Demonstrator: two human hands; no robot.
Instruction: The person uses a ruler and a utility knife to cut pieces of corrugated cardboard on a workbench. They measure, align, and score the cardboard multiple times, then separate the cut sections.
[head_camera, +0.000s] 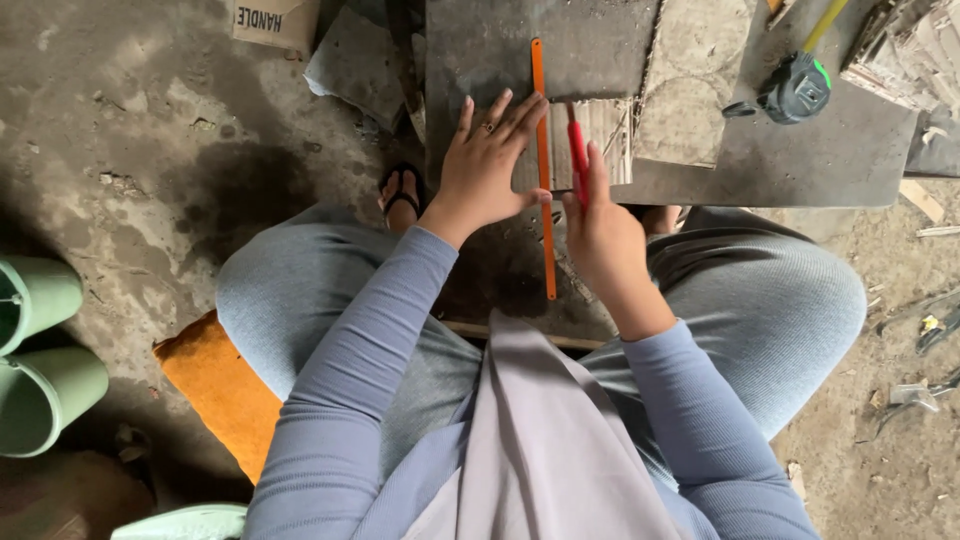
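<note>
**Asker:** On the floor in front of the seated person, what is each of the hands doing?

**Describer:** One grey tile (500, 60) lies flat on the concrete floor (150, 130), its near edge between the knees. The left hand (488, 165) is spread wide open, palm down, fingers splayed, pressing a long orange straightedge (543, 170) against the tile. The straightedge runs from the tile's far edge back over its near edge. The right hand (600, 235) is closed around a red marking tool (578, 150), its tip touching the tile just beside the straightedge.

**Asker:** Which step does that look like?

**Describer:** My judgement: drawing or scoring a line along the straightedge. The next move calls for steady downward pressure from the left hand, so the guide does not slip, while the red tool stays tight against its edge.

**Asker:** How many of each thing?

**Describer:** One straightedge, one red tool. One tape measure (795, 88) with a yellow blade sits on a second grey slab (830, 150) toward the right. Two pale green boots (40, 345) stand at the left edge. One orange cushion (215, 385) is under the person.
</note>
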